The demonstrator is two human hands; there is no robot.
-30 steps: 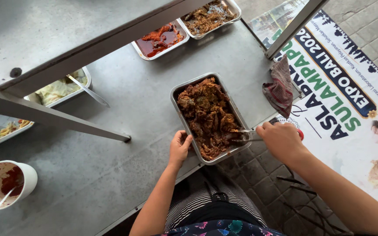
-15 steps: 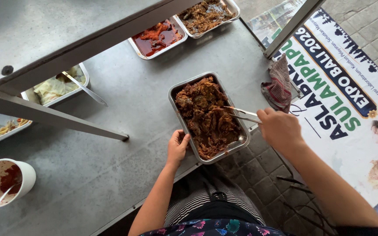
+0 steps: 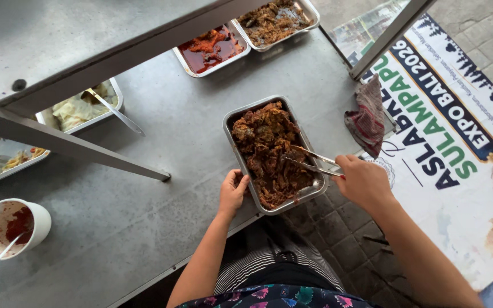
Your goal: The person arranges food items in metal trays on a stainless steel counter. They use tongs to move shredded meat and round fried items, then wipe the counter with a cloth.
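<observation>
A person stands at a grey metal worktop (image 3: 161,142), seen from above by a camera on their head. In front of them sits a rectangular metal tray (image 3: 230,117) heaped with dark brown shredded meat (image 3: 266,151), its near end just over the worktop's edge.

The left hand (image 3: 232,193) rests against the tray's near left rim, fingers curled lightly on the metal, seemingly to steady it so it does not slide. The right hand (image 3: 362,181) has its grip closed around the handles of metal tongs (image 3: 309,161). The tong arms stand slightly apart, tips down in the meat on the tray's right side; whether they pinch any meat cannot be told.

A crumpled reddish cloth (image 3: 366,117) lies at the worktop's right edge, within easy reach. Farther back are a tray of red sauce (image 3: 209,48), another of brown food (image 3: 272,18), and, to the left, a tray of pale food with a spoon (image 3: 112,108). A white cup (image 3: 7,225) smeared with red sauce stands near left. A printed banner (image 3: 452,137) lies on the paved ground at right.
</observation>
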